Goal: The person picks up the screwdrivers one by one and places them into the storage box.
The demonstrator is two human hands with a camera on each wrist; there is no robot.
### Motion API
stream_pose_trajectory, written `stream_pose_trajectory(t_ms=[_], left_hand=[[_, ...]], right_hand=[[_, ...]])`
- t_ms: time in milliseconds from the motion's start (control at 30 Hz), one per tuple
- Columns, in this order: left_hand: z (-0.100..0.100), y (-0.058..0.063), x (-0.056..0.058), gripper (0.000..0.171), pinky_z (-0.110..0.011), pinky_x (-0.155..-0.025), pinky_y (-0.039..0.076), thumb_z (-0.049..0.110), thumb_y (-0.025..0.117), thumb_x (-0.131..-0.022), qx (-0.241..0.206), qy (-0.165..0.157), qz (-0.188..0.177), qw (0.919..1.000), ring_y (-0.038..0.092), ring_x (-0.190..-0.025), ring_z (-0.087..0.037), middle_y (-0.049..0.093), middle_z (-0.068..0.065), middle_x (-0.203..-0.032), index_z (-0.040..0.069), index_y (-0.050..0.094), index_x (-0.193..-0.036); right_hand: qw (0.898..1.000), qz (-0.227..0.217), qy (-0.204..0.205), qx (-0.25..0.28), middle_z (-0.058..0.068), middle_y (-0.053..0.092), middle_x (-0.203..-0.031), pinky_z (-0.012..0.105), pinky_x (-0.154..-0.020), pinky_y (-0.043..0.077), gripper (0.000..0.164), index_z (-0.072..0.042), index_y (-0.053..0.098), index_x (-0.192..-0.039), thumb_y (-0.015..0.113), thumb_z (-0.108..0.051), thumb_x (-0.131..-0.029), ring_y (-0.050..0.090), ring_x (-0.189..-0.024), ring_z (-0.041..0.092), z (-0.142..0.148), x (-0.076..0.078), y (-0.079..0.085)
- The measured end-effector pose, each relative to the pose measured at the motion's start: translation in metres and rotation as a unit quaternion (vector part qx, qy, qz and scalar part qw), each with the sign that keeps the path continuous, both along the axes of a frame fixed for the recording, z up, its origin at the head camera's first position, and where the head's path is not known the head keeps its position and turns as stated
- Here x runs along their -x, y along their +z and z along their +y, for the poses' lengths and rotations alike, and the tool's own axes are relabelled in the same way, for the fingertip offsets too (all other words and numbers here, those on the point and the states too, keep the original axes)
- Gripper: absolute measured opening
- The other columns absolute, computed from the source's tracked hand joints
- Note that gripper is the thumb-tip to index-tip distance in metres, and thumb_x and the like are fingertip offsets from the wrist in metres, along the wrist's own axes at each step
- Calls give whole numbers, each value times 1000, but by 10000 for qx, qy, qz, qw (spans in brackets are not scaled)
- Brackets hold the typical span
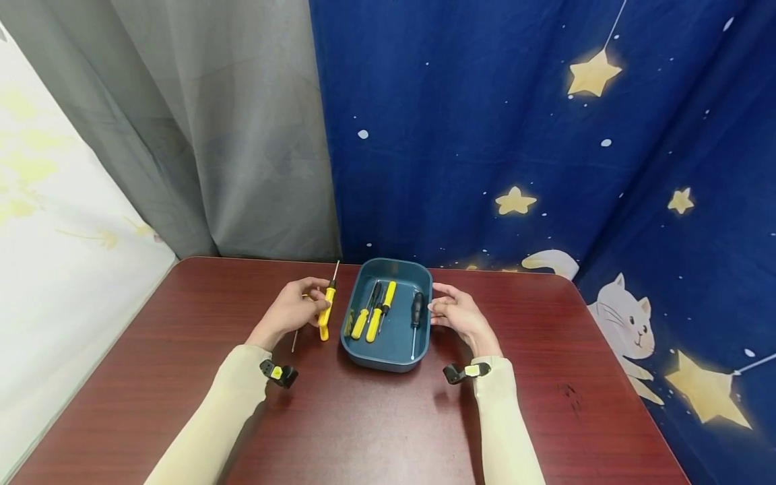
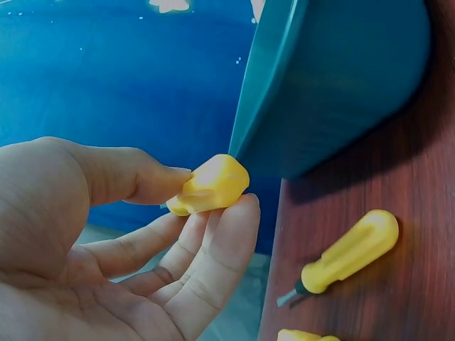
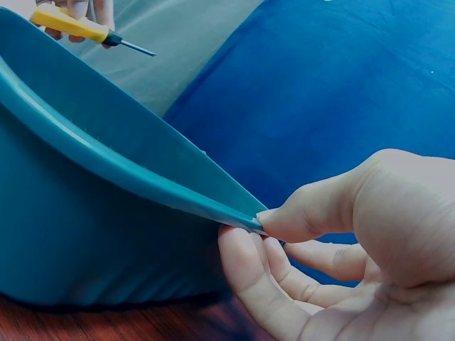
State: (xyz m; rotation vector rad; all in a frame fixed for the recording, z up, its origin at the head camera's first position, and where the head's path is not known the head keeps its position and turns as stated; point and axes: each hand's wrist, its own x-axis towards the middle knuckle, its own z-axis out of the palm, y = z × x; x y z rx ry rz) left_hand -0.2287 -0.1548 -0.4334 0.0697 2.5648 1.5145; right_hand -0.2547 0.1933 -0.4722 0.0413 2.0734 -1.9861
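Note:
My left hand pinches a yellow-handled screwdriver between thumb and fingers, its shaft pointing up and away, just left of the blue bin. In the left wrist view its yellow butt end faces the camera. On the table below that hand lies another yellow screwdriver, and part of a further yellow handle shows at the frame's lower edge. My right hand pinches the bin's right rim, thumb on top and fingers underneath.
Inside the bin lie several yellow-handled screwdrivers on the left and a black-handled screwdriver on the right. The bin stands near the far edge of the reddish-brown table. Grey and blue curtains hang behind it.

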Motion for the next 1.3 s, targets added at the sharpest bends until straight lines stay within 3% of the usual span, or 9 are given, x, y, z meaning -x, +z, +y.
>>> stream_pose_trajectory(t_ms=[233,433,733,1300], left_hand=[[15,4,2,44,-35,-68,63,10,65,-97,53,-59,17,10000,65,-75,-21,65,-15,-103,3,56,-140],[27,8,3,43,-42,-70,63,8,65,-96,11,-110,19,9999,65,-68,-21,65,-15,-101,3,57,-138],[44,13,7,44,-39,-66,64,6,66,-94,-176,-317,-55,9993,65,-73,-20,63,-13,-98,5,58,-137],[73,17,13,48,-35,-67,64,3,63,-93,68,-720,-204,9972,69,-72,-21,66,-13,-94,4,55,-140]], right_hand=[[10000,6,-18,23,8,65,-92,26,-68,61,64,-1,41,-153,57,9,-93,67,-75,14,0,0,-1],[10000,-2,9,-50,9,65,-95,26,-70,61,64,-2,41,-154,57,8,-93,67,-76,15,1,0,-1],[10000,8,6,15,9,66,-94,25,-68,61,65,-2,41,-153,58,9,-91,67,-75,14,0,1,-1],[10000,12,6,58,9,66,-94,25,-68,61,65,-1,41,-153,57,9,-92,66,-75,14,0,1,-1]])
